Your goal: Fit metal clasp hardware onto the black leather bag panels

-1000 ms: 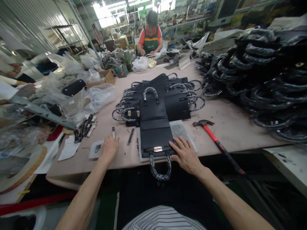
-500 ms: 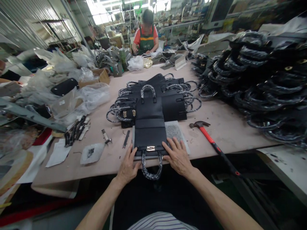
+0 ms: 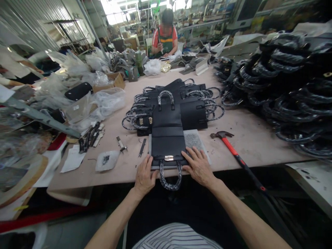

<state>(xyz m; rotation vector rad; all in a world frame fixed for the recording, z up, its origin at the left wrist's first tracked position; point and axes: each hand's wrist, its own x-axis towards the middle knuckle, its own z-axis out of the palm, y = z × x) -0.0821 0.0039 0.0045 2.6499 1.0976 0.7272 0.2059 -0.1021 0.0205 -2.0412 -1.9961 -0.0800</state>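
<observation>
A black leather handbag body lies unfolded flat in front of me, with a gold clasp near its closest edge. Its plastic-wrapped near handle hangs past the table edge, and the far handle rests on other bag pieces. At the near left corner, my left hand touches the bag's edge with fingers stretched and thumb apart. My right hand rests spread on the near right corner. Under the bag, a grey slab sticks out on the right.
To the right lies a red-and-black claw hammer. A small metal tool, a dark strip and a plastic tray of small parts are on the left. Stacked bags fill the right side. A co-worker sits across the table.
The whole view has shifted, so everything sits a little further right. My hands stay at the bag's corners. The co-worker's one hand has risen, and another person shows more at far left.
</observation>
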